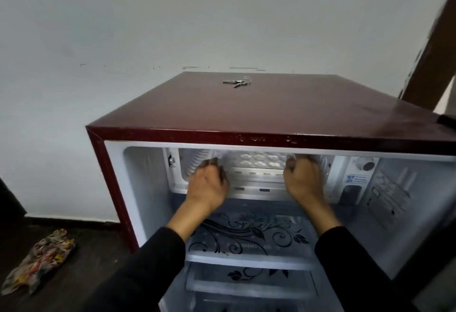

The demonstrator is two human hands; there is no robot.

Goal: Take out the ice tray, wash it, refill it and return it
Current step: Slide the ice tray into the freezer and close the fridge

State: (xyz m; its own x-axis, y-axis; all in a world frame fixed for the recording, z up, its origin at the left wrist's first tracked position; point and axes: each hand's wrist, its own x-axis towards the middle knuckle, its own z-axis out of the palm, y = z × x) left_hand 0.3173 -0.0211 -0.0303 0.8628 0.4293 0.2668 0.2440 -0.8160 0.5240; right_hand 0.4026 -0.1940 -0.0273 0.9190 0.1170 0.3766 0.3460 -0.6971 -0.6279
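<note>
The fridge (271, 114) stands open before me, its back to the wall (123, 28). Keys (237, 82) lie on its top, toward the rear. Inside, the freezer compartment (256, 186) sits uppermost, the ice tray (259, 160) within it. My left grip (209, 181) is at the tray's left end, my right grip (302, 178) at its right. A glass shelf (251, 237) lies below. A cloth (39, 260) lies on the floor (74, 287), left of the fridge.

ice tray (257, 160) | white, heart-shaped cells | level | inside freezer compartment

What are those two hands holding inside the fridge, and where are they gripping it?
The white ice tray, gripped at its two ends: left hand on the left end, right hand on the right.
</note>
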